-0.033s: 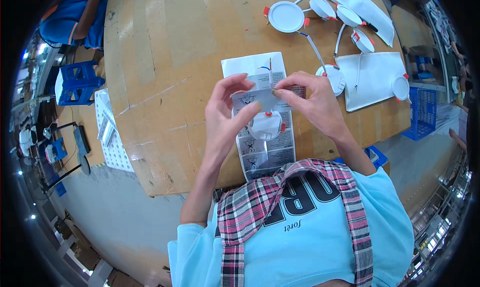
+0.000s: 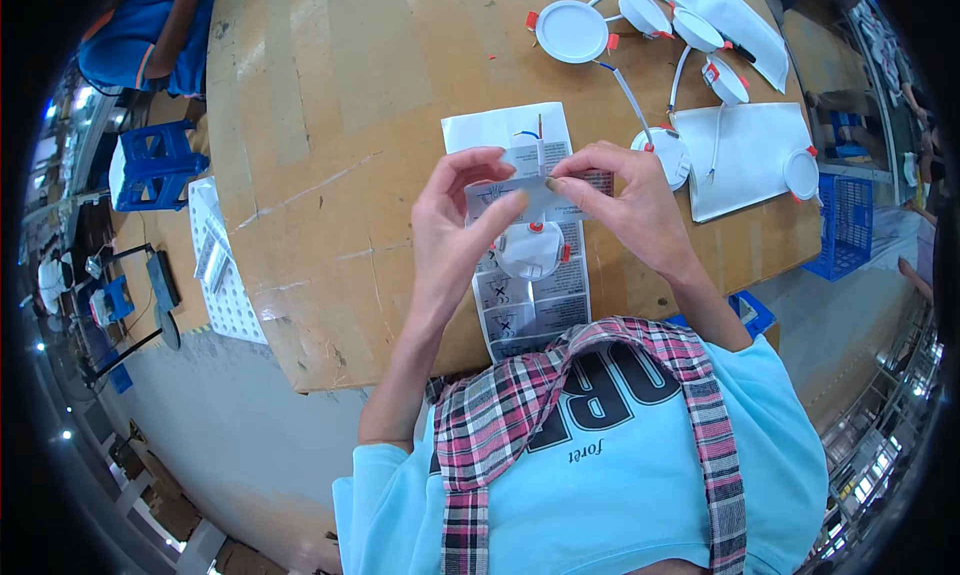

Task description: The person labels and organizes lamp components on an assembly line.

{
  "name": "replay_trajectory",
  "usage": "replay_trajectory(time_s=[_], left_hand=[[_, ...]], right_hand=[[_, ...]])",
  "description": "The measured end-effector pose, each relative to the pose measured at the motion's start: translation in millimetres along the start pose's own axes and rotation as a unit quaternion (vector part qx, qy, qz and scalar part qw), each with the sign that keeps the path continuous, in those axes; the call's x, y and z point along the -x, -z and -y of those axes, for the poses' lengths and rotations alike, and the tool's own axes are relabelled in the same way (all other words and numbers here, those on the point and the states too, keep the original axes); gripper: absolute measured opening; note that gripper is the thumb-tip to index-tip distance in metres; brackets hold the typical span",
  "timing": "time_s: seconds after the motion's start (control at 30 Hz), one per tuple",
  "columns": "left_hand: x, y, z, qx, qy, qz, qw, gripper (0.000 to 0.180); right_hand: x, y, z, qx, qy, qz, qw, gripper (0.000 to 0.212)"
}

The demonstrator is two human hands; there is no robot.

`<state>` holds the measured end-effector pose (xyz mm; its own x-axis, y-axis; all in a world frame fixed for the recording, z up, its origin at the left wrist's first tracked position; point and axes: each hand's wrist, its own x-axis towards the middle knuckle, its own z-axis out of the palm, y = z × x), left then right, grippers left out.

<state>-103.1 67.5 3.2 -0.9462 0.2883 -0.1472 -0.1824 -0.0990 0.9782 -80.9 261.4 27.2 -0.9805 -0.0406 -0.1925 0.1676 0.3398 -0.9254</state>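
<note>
A silver-grey printed label [image 2: 532, 201] is stretched between my two hands, against a white cable [image 2: 541, 159] with bared wire ends. My left hand [image 2: 455, 220] pinches its left part between thumb and fingers. My right hand [image 2: 635, 200] presses thumb and forefinger together on the label beside the cable. Just below, a round white downlight [image 2: 530, 250] with red clips lies back up on a label sheet [image 2: 508, 293]. The sheet runs from beyond my hands down to my apron. Whether the label sticks to the cable I cannot tell.
Several white downlights [image 2: 571, 32] with cables lie at the far right of the cardboard-covered table [image 2: 330, 175]. More label sheets [image 2: 745, 155] lie beneath some of them. A blue crate [image 2: 840, 225] stands off the right edge. Another person's arm [image 2: 175, 30] shows at the far left.
My left thumb has shifted slightly up and to the right over the label. Otherwise almost nothing differs.
</note>
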Motion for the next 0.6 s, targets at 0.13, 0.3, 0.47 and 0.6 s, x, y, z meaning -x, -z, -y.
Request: replay_trajectory(time_s=[0.13, 0.3, 0.47, 0.6], left_hand=[[-5.3, -5.0, 0.1, -0.004, 0.061, 0.009, 0.998, 0.026], [-8.8, -4.0, -6.2, -0.044, 0.063, 0.023, 0.997, 0.025], [-11.4, -1.4, -6.5, -0.049, 0.044, 0.026, 0.997, 0.028], [-10.2, 1.8, -4.5, -0.026, 0.064, 0.037, 0.997, 0.025]], right_hand=[[7.3, 6.7, -2.1, -0.008, -0.011, -0.014, 1.0, 0.02], [4.6, 12.8, -2.7, -0.006, 0.005, -0.006, 1.0, 0.02], [2.4, 11.9, -4.2, 0.0, 0.023, -0.003, 1.0, 0.02], [2.7, 10.5, -6.8, 0.033, 0.042, 0.007, 0.999, 0.021]])
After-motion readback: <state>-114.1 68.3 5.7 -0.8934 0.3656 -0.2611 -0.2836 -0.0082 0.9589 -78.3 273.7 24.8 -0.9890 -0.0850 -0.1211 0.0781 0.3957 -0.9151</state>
